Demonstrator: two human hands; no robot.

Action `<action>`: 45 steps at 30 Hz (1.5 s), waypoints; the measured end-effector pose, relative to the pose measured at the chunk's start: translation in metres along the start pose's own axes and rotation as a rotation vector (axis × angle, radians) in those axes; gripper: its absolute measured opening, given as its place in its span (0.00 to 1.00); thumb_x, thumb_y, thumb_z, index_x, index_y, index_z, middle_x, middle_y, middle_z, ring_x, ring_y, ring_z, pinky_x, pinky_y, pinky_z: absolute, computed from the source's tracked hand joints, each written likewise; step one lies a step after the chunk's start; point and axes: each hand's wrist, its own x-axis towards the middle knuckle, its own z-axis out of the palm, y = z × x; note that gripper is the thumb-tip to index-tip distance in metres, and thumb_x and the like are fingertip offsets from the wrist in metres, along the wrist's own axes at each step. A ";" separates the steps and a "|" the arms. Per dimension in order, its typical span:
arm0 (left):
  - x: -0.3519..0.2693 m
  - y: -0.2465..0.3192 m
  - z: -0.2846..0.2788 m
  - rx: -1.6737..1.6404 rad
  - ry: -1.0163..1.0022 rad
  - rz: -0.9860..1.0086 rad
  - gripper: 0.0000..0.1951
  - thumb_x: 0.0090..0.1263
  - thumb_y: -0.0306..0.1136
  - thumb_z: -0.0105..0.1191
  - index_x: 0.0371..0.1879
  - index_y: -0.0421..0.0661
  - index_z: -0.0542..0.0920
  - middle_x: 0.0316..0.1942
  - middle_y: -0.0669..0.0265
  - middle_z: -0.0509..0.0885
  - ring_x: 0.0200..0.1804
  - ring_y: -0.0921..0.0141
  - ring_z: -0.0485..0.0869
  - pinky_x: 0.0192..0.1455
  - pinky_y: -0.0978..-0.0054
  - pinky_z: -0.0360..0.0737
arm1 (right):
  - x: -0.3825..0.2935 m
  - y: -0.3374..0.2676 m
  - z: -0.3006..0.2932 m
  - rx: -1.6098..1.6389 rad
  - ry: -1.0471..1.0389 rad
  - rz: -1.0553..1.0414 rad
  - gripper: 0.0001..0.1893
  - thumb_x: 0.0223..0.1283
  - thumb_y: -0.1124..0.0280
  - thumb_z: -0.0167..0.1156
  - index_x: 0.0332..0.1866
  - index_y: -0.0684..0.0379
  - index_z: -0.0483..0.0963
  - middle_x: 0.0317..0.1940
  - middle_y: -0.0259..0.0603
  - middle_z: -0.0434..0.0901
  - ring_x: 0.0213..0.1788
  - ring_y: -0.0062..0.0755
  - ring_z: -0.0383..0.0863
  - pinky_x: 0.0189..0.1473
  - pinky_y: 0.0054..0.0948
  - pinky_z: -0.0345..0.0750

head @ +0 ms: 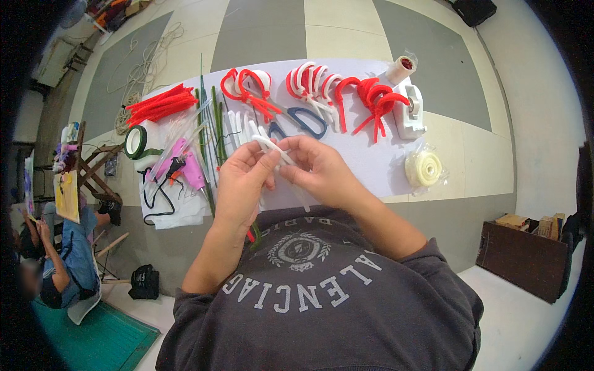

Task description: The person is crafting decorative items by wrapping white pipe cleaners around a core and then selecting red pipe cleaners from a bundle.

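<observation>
My left hand and my right hand meet above the front of the white table, gripping crossed white pipe cleaners between thumbs and fingers. More white pipe cleaners lie just behind my left hand. Scissors with dark blue handles rest behind my right hand. Farther back sit looped red and white pipe cleaners, striped red and white curved pieces and red loops. Green stems and a pink glue gun lie left of my hands.
Red pipe cleaners and green floral tape are at the table's left. A white tape dispenser, a clear-wrapped roll and a pale yellow roll stand at its right. Another person sits at far left.
</observation>
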 end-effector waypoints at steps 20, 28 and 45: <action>0.010 -0.008 0.007 0.145 0.044 -0.080 0.07 0.64 0.30 0.55 0.33 0.39 0.77 0.20 0.73 0.75 0.19 0.83 0.69 0.22 0.87 0.64 | 0.003 0.009 -0.013 0.016 0.153 0.099 0.09 0.62 0.71 0.53 0.42 0.66 0.70 0.28 0.36 0.76 0.31 0.18 0.75 0.34 0.20 0.73; 0.011 -0.003 0.017 0.193 0.015 -0.050 0.07 0.64 0.28 0.54 0.37 0.38 0.76 0.23 0.71 0.77 0.22 0.82 0.72 0.25 0.87 0.66 | -0.001 0.004 -0.016 0.099 0.020 0.048 0.15 0.59 0.75 0.56 0.50 0.63 0.64 0.23 0.34 0.75 0.26 0.17 0.73 0.29 0.20 0.71; 0.004 -0.001 0.011 0.357 0.054 0.102 0.20 0.64 0.24 0.51 0.55 0.34 0.64 0.28 0.67 0.77 0.24 0.80 0.73 0.26 0.86 0.69 | -0.008 0.011 -0.014 -0.076 0.179 0.083 0.18 0.53 0.78 0.57 0.51 0.64 0.65 0.26 0.46 0.79 0.29 0.29 0.80 0.32 0.27 0.74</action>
